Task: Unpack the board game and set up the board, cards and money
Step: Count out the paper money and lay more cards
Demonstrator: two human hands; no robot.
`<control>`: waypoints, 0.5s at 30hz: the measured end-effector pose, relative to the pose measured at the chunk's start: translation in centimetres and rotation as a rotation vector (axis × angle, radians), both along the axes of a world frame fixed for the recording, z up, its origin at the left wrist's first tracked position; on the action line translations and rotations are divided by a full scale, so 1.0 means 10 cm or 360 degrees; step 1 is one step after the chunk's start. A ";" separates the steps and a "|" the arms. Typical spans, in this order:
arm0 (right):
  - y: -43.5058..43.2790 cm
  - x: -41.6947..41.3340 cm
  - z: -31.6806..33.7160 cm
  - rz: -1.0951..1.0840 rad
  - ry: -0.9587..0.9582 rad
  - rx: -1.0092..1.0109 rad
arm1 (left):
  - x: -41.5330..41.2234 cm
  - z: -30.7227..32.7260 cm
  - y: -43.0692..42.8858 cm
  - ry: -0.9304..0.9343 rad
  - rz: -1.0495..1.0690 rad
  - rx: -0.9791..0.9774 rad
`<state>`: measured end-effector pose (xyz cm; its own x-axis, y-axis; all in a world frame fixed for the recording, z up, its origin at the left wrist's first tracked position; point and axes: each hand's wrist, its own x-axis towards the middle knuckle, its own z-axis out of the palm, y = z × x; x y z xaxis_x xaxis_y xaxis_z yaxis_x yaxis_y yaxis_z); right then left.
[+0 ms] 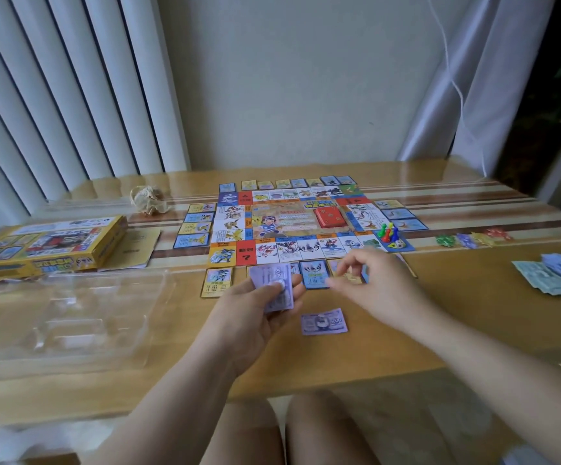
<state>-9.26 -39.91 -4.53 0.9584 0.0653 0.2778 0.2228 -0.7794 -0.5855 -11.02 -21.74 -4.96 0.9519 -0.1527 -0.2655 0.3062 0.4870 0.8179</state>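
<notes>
The game board (pixel 301 223) lies flat mid-table with a red card deck (pixel 331 216) in its centre and coloured pawns (pixel 387 231) and a die on its right corner. Property cards (pixel 197 226) lie around its edges. My left hand (pixel 259 310) grips a stack of purple banknotes (pixel 274 290) just in front of the board. My right hand (pixel 369 280) hovers over the front row of cards with loosely curled fingers, holding nothing that I can make out. A single purple 5000 note (pixel 323 321) lies on the table below both hands.
The yellow game box (pixel 47 246) and a booklet (pixel 134 246) sit at left, with a clear plastic tray (pixel 71 317) in front of them. A crumpled paper ball (pixel 148 199) lies behind. Sorted banknote piles (pixel 554 273) and small coloured tokens (pixel 474 238) are at right.
</notes>
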 end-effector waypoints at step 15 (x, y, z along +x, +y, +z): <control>-0.35 0.75 0.44 -0.0045 0.0377 0.0940 | 0.91 0.41 -0.84 0.0145 -0.0175 0.0126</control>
<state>-1.81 -43.40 -0.08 0.9974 -0.0605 0.0395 0.0186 -0.3138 -0.9493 -1.91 -30.19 -0.88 0.9022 -0.2296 -0.3652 0.4286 0.3815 0.8190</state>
